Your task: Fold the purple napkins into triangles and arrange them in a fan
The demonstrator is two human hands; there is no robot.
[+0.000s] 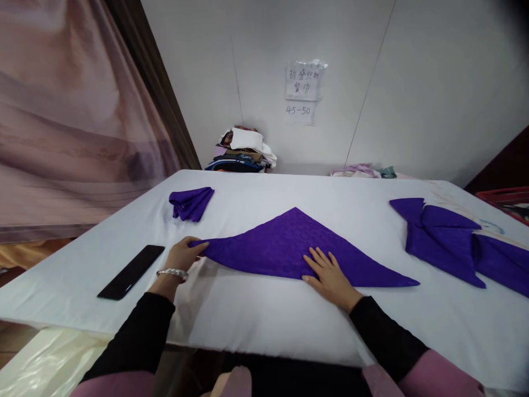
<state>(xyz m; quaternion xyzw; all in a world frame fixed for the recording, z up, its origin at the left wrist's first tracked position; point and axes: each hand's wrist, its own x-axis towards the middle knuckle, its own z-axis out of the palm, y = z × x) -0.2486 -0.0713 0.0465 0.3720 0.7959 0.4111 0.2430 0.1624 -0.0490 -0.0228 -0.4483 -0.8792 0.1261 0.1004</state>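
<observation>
In front of me a purple cloth napkin lies folded into a wide triangle, its peak pointing to the far side of the table. My left hand, with a silver bracelet at the wrist, pinches the napkin's left corner and holds it slightly raised. Flat on the napkin, right of its middle near the long edge, rests my right hand with fingers spread. The right corner of the triangle lies on the white tablecloth.
A pleated purple napkin lies at the back left, and a black phone left of my left hand. More purple napkins lie at the right. Stacked clothes stand beyond the table, below paper signs on the wall.
</observation>
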